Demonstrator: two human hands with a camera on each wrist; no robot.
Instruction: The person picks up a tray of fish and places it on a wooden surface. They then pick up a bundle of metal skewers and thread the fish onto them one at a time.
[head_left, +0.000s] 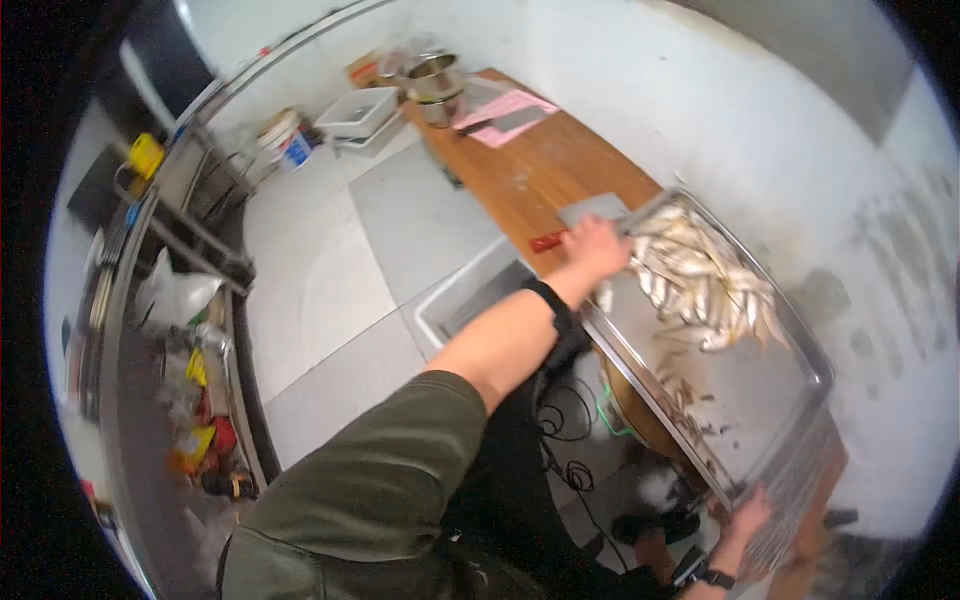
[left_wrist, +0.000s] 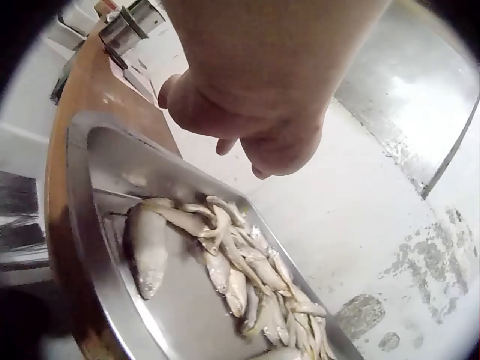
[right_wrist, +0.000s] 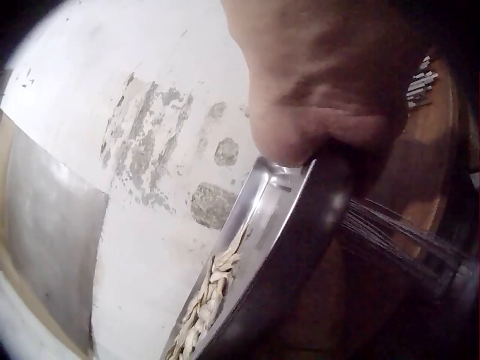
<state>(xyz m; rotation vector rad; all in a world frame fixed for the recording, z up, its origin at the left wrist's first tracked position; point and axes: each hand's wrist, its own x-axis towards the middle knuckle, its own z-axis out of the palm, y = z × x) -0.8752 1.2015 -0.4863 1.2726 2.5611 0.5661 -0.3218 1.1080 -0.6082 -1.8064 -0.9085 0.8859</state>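
Note:
A shallow metal tray (head_left: 730, 400) carries a pile of small silvery fish (head_left: 690, 270) along its wall side. One larger fish (left_wrist: 148, 251) lies apart at the tray's left end. My right hand (head_left: 750, 515) grips the tray's near right corner; the right wrist view shows that hand (right_wrist: 322, 112) on the rim, its fingertips hidden behind the metal. My left hand (head_left: 597, 248) is at the opposite end, overlapping the tray's left rim. From the left wrist view, this hand (left_wrist: 247, 120) has loosely bent fingers above the tray, with nothing visible in them.
Beside the left hand is a red handle (head_left: 547, 242) on the wooden table (head_left: 570, 150). Farther back lie a cleaver (head_left: 520, 118) on pink cloth and metal pots (head_left: 435, 85). White bins (head_left: 360, 112) stand on the floor. Loose cables (head_left: 570, 430) lie near the feet.

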